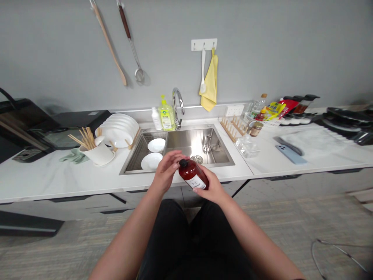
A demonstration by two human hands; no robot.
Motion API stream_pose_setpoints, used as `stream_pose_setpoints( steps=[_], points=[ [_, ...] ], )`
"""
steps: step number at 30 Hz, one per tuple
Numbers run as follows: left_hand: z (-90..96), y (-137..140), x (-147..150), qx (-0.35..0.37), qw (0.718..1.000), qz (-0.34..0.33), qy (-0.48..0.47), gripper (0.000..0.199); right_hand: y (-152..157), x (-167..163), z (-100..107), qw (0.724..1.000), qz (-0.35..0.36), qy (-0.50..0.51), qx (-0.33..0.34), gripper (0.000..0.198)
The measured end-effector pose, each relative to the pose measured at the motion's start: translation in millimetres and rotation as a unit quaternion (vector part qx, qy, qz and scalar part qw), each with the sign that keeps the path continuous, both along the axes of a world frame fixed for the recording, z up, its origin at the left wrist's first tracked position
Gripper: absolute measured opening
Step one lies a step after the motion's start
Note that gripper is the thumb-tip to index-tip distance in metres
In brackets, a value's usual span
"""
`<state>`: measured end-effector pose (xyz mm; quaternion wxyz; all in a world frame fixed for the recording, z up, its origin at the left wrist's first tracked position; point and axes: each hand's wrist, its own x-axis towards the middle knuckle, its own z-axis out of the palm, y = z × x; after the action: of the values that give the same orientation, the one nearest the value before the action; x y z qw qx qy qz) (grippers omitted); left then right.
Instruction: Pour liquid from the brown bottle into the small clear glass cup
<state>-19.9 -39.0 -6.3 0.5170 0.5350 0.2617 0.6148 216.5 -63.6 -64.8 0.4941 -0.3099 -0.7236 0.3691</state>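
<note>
A red-brown bottle [190, 170] with a black cap and a white label marked "M" is tilted in front of the sink's front edge. My right hand [212, 186] wraps round its lower part from the right. Beside the cap, my left hand [166, 171] has its fingers stretched out and apart; whether a fingertip touches the cap is hard to tell. Behind the hands lies the steel sink [229, 153], with two white bowls [156, 145] in its left basin.
Behind the sink stand a faucet [177, 111], a green-yellow pump bottle [166, 116] and a white bottle [156, 119]. Left are racked plates [124, 126] and a chopstick holder [100, 151]. A wooden rack [233, 128], glasses [247, 147] and a phone [290, 154] lie right.
</note>
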Motion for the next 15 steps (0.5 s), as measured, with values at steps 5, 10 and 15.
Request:
stream_pose_setpoints(
  steps=[5,10,15],
  points=[
    [-2.8,-2,8,-0.027,0.998,0.034,0.046,0.054,-7,-7,4,0.997,-0.058,-0.041,0.032,0.096],
    [-6.1,-3,7,-0.018,0.998,-0.001,0.054,0.05,-2,-1,2,0.987,0.124,0.046,-0.092,0.091],
    [14.6,2,-7,0.105,0.938,0.12,0.307,0.026,-5,1,3,0.997,-0.051,-0.054,0.023,0.094]
  ],
)
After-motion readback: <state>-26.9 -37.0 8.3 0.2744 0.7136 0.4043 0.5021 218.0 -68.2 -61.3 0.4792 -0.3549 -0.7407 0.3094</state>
